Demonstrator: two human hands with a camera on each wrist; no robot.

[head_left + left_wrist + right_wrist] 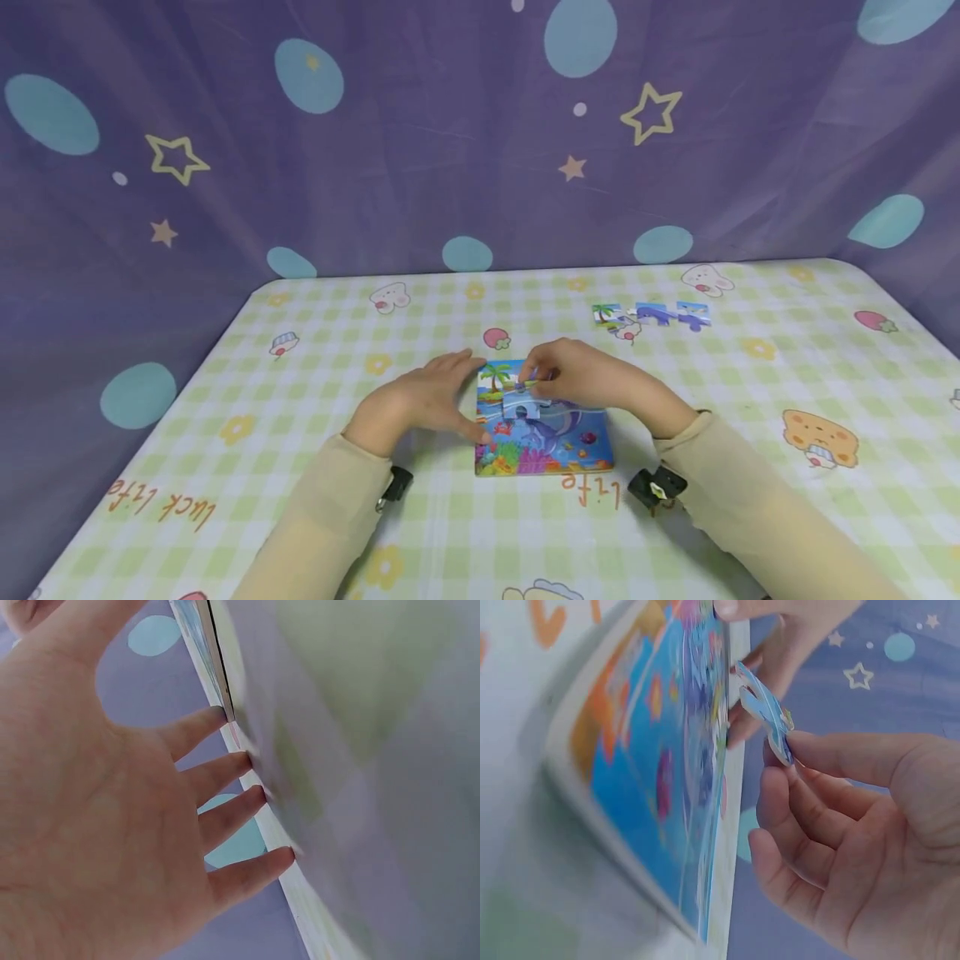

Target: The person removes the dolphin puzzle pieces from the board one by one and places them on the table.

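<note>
Pinching a puzzle piece (521, 406) in the right hand (577, 371) above the puzzle board (598, 457), with the left hand (418, 400) spread wide at its left edge. Probably light, stiff, creasable card: best gripped by edges.

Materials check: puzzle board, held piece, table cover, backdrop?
Puzzle board: probably cardboard or thin wood, smooth printed face; pale, thick edge.
Held piece: likely printed card; thin, with a pale rim.
Table cover: vinyl or fabric, can't tell; smooth, printed checks.
Backdrop: likely fabric, mostly matte; soft creases.
</note>
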